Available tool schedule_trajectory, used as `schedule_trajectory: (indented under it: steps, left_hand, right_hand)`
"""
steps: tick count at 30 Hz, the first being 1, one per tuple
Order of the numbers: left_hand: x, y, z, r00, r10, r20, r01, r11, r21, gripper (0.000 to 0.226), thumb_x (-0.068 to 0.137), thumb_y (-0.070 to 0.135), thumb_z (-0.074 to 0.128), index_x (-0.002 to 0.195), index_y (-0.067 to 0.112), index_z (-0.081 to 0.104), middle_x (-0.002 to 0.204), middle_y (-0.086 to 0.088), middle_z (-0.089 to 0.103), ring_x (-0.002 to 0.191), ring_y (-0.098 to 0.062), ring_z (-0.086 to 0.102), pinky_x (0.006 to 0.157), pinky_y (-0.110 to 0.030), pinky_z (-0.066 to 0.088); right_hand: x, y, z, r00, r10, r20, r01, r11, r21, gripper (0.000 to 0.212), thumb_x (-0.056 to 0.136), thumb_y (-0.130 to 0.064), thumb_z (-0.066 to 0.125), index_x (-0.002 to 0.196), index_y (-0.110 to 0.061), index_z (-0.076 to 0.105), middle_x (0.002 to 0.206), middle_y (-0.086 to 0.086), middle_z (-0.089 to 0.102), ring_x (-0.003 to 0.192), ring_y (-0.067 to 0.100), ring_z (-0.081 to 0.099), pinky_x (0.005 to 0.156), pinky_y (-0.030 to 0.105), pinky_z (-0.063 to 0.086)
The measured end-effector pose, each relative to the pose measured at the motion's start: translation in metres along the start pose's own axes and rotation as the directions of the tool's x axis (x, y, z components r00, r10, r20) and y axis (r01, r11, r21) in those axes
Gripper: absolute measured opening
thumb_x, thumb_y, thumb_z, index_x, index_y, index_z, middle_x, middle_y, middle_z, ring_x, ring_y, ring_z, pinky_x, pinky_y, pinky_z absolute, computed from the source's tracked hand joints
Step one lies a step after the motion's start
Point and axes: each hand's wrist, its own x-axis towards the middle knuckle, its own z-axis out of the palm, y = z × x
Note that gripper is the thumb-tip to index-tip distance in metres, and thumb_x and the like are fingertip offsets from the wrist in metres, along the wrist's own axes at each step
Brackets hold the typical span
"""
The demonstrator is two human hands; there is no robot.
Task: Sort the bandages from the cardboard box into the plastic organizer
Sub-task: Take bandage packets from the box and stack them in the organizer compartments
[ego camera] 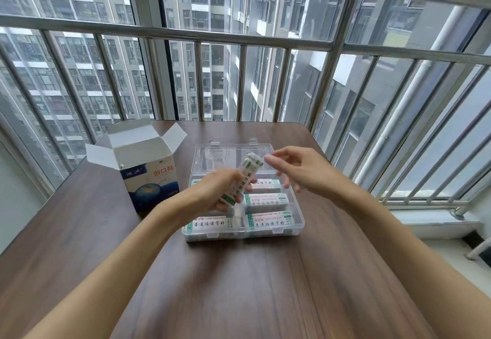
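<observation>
A clear plastic organizer (299,215) lies open on the brown table, its lid (231,152) folded back. Several of its compartments hold stacks of white bandages (267,201) with green print. My left hand (212,188) grips a stack of bandages (245,176) and holds it tilted above the organizer's left side. My right hand (297,168) hovers just right of that stack with relaxed fingers and holds nothing. The blue and white cardboard box (150,176) stands to the left with its flaps open; its inside is hidden.
The table (239,285) stands against a metal window railing (239,38), with tall buildings beyond the glass. A white sill (435,224) runs along the table's right side.
</observation>
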Motion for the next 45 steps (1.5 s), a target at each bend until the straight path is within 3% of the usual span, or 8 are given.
schedule_trajectory:
  steps: [4,12,16,19,25,28,36,45]
  left_hand:
    - [-0.005,-0.004,0.002,0.987,0.076,0.142,-0.083,0.996,0.044,0.023,0.099,0.026,0.046,0.111,0.016,0.064,0.085,0.01,0.069,0.062,0.0,0.055,0.045,-0.012,0.035]
    - [-0.012,-0.014,-0.001,0.989,0.141,-0.033,-0.143,0.986,-0.08,0.019,0.092,0.025,0.059,0.109,0.02,0.066,0.098,0.004,0.074,0.088,-0.007,0.071,0.06,-0.017,0.054]
    - [-0.01,-0.014,0.005,0.98,0.196,-0.019,-0.193,0.976,0.102,0.019,0.092,0.026,0.059,0.109,0.019,0.065,0.074,0.01,0.073,0.069,0.003,0.066,0.053,-0.012,0.043]
    - [-0.006,-0.018,0.012,0.956,0.292,-0.015,-0.282,0.936,0.212,0.017,0.091,0.026,0.06,0.106,0.018,0.063,0.053,0.016,0.062,0.049,0.007,0.053,0.049,-0.009,0.038]
    - [-0.002,-0.034,0.01,0.927,0.372,-0.056,-0.283,0.787,0.548,0.017,0.081,0.048,0.068,0.092,0.036,0.065,0.081,0.015,0.066,0.059,0.01,0.053,0.062,-0.025,0.042]
    - [-0.008,-0.035,0.008,0.92,0.389,-0.054,-0.264,0.714,0.649,0.02,0.079,0.054,0.067,0.093,0.04,0.064,0.084,0.02,0.065,0.067,0.005,0.056,0.067,-0.027,0.048]
    - [-0.014,-0.025,0.007,0.881,0.471,0.044,-0.275,0.433,0.858,0.022,0.084,0.058,0.058,0.095,0.042,0.07,0.099,0.021,0.06,0.091,-0.003,0.055,0.071,-0.028,0.042]
    - [-0.013,-0.017,0.007,0.921,0.37,0.121,-0.258,0.348,0.901,0.031,0.087,0.061,0.052,0.104,0.042,0.069,0.07,0.014,0.048,0.076,-0.009,0.049,0.064,-0.028,0.042]
  right_hand:
    - [-0.004,0.003,0.02,1.0,-0.027,0.014,0.023,0.97,0.241,0.024,0.086,-0.03,0.067,0.103,-0.013,0.069,0.086,-0.002,0.07,0.062,0.002,0.06,0.052,0.015,0.045]
    - [-0.022,0.028,0.021,0.999,0.017,-0.032,0.005,0.807,0.591,0.027,0.08,-0.009,0.071,0.106,-0.004,0.069,0.095,0.014,0.073,0.074,0.015,0.067,0.074,0.023,0.057]
    - [-0.03,0.033,0.015,0.999,-0.053,-0.003,0.048,0.879,0.474,0.042,0.08,-0.012,0.072,0.12,-0.022,0.062,0.102,0.007,0.07,0.072,0.015,0.068,0.065,0.022,0.054]
    - [-0.031,0.038,0.012,0.994,-0.109,-0.017,0.109,0.944,0.311,0.025,0.085,-0.014,0.069,0.109,-0.02,0.068,0.096,0.009,0.071,0.07,0.017,0.066,0.062,0.024,0.053]
    - [-0.034,0.053,0.016,0.983,-0.169,-0.07,0.174,0.982,0.077,0.012,0.082,-0.017,0.072,0.093,-0.021,0.075,0.079,-0.004,0.071,0.066,-0.002,0.053,0.064,0.01,0.04]
    - [-0.035,0.056,0.02,0.983,-0.169,-0.069,0.17,0.985,0.015,0.01,0.08,-0.02,0.074,0.088,-0.026,0.076,0.066,-0.02,0.064,0.07,-0.001,0.048,0.067,0.011,0.037]
    - [-0.031,0.054,0.024,0.964,-0.259,-0.059,0.238,0.942,-0.238,0.007,0.076,-0.034,0.077,0.081,-0.038,0.075,0.075,-0.015,0.051,0.077,0.004,0.042,0.069,0.02,0.029]
    - [-0.027,0.04,0.016,0.979,-0.187,0.08,0.204,0.886,-0.416,0.016,0.078,-0.046,0.069,0.088,-0.036,0.075,0.073,-0.007,0.054,0.074,0.008,0.048,0.066,0.026,0.031]
